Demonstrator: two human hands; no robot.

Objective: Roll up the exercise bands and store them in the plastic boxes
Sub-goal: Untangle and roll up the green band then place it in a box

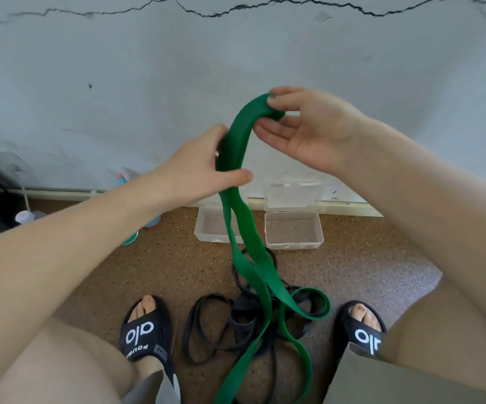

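So I'm gripping the green band (237, 147) with my left hand (198, 170), thumb and fingers curled round the doubled strap partway down, while my right hand (300, 126) is pinching the folded top end between thumb and fingertips, other fingers hanging loose. The hands are sitting near each other, apart, with band running between them. It's looking like soft, floppy rubber, light and probably a bit grippy, so I'm guessing it's going to roll fine only if I'm keeping tension on it; the folded end looks like the spot to start the roll from. The rest is dangling down and trailing over the black bands (236, 319) tangled on the floor between my slippers, so snagging is what I'm watching for. Two boxes (294, 230) are waiting open by the wall, just beyond the pile, with open floor on the right.
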